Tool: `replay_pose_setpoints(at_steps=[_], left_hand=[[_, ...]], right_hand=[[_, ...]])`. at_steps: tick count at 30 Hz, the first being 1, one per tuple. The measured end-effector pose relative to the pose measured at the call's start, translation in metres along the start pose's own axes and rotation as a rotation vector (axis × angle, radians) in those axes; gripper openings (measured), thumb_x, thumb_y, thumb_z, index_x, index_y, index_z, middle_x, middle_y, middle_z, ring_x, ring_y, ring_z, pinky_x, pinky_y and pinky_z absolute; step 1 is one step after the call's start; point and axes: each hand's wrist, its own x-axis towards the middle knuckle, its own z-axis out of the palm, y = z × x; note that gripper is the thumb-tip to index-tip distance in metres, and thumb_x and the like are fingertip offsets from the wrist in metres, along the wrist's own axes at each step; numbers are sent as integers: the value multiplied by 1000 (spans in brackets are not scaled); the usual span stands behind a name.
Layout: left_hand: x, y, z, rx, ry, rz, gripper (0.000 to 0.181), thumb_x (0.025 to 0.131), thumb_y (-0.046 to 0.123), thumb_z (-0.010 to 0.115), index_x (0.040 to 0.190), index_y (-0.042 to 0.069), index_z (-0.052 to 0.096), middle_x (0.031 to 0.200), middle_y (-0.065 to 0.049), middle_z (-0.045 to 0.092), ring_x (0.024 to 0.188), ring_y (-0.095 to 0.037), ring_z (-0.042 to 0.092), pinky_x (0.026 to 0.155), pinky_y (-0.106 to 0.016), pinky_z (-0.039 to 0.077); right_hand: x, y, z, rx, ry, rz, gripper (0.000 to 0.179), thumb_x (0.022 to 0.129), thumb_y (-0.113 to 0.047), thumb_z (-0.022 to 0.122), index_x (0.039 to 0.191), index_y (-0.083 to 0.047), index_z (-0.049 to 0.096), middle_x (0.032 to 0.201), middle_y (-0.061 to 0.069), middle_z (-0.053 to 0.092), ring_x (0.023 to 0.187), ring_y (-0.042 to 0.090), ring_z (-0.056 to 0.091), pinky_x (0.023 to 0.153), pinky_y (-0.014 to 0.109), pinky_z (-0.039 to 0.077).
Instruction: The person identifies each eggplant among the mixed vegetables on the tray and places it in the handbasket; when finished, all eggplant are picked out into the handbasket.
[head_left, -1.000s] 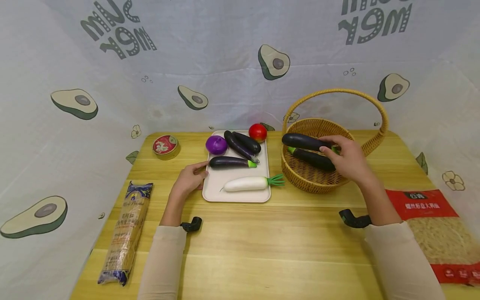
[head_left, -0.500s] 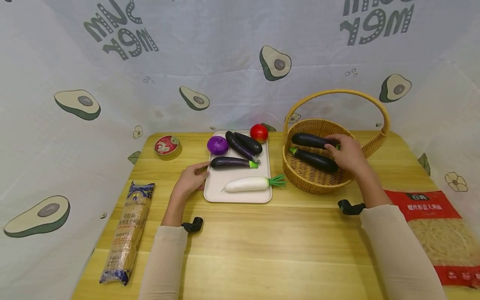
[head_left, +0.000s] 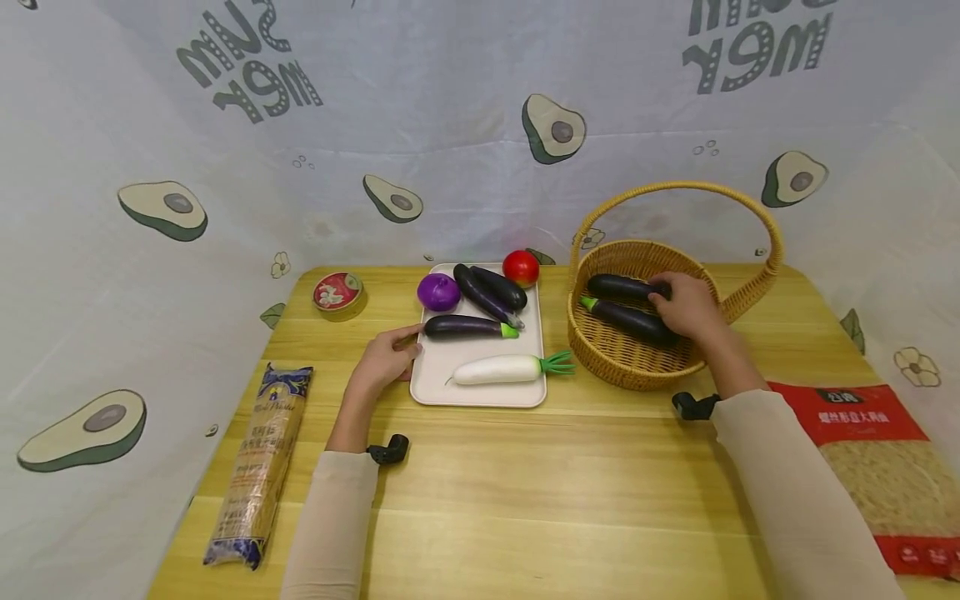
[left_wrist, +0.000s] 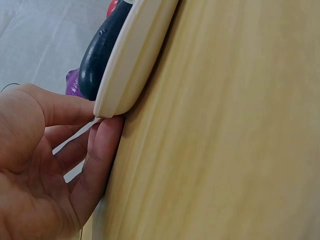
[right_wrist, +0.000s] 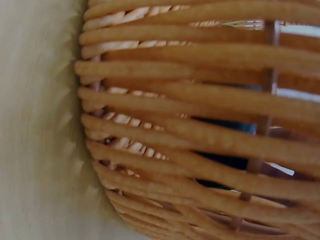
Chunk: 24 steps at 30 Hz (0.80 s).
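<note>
My right hand (head_left: 688,307) reaches into the wicker basket (head_left: 622,377), gripping the stem end of a dark eggplant (head_left: 617,287) at the far side. A second eggplant (head_left: 630,321) lies just in front of it. In the right wrist view the basket wall (right_wrist: 165,95) covers nearly everything. My left hand (head_left: 384,360) holds the left edge of a white tray (head_left: 435,393); the left wrist view shows thumb above and fingers beneath its corner (left_wrist: 112,107). On the tray lie a green-tipped eggplant (head_left: 467,327), a white radish (head_left: 495,370), a purple onion (head_left: 438,292), a tomato (head_left: 521,268) and two dark eggplants (head_left: 480,296).
The basket's tall handle (head_left: 675,187) arches over the right arm. A round tin (head_left: 339,296) stands at the back left, with a long pasta pack (head_left: 258,467) in front of it. A red pasta bag (head_left: 870,467) lies at the right edge. A printed cloth (head_left: 450,100) hangs behind.
My right hand has lowered the eggplant from above the basket's opening down inside, behind the other eggplant. My left hand keeps its place at the tray. The head view has shifted slightly.
</note>
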Motion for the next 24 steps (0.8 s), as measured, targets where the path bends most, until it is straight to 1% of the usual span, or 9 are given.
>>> replay_pose_setpoints(at_steps=[3,6,10,16,20,24], left_hand=[[-1,0,0,-2,0,-1,47,104,23,61,150,31,56,152,-15,53,87,-22,66,66,-28,60],[-1,0,0,1,0,-2,47,104,24,61,150,31,56,151,-16,54,84,-22,66,66,-28,59],[1,0,1,-2,1,-3,47,104,24,61,149,31,56,149,-15,55,85,-22,65,65,-27,59],[-1,-1,-1,-2,3,9,47,103,23,62,149,30,57,150,-16,55,93,-24,66,66,-28,60],[-2,-1,-1,-4,-3,19,49,102,22,63,150,29,57,150,-16,55,97,-25,66,67,-28,60],[-1,-1,-1,-1,-4,25,50,101,22,64,150,28,56,149,-17,56,93,-25,65,66,-28,60]], right_hand=[[0,0,0,-2,-15,-3,44,107,-15,51,146,6,48,145,35,47,132,54,43,107,69,38],[-1,0,0,3,-11,-1,46,108,-17,52,147,6,47,146,34,47,132,54,44,106,69,39],[-6,-4,-2,16,2,-2,50,108,-23,53,148,6,46,147,34,46,133,54,43,107,69,38],[-20,-14,-8,56,25,-43,57,108,-35,52,148,5,46,147,34,47,133,53,44,107,69,38],[-32,-25,-10,101,48,-60,59,107,-40,54,148,2,47,146,31,50,132,50,49,106,67,41],[-45,-41,-8,158,100,-86,57,105,-42,57,145,-1,52,137,28,59,121,47,59,99,64,49]])
